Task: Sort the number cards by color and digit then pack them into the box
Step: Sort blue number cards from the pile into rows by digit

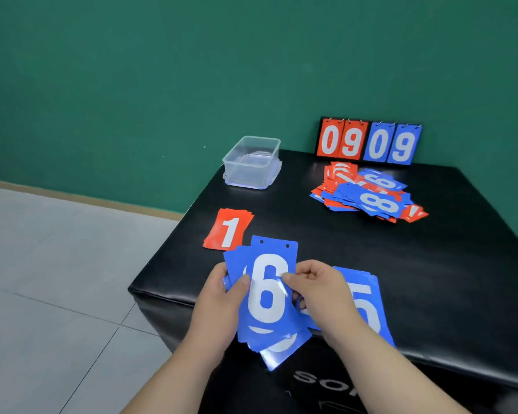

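Blue 6 card [268, 289] — pinched by left hand [222, 297], right hand [317, 289].

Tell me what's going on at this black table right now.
A person is sorting number cards. The left hand grips a fanned stack of blue cards while the right hand pinches its top card, a blue 6. On the black padded table lie a red stack topped by a 1, a blue stack topped by a 5, and a mixed unsorted red-and-blue heap farther back. The clear plastic box holds no cards yet.
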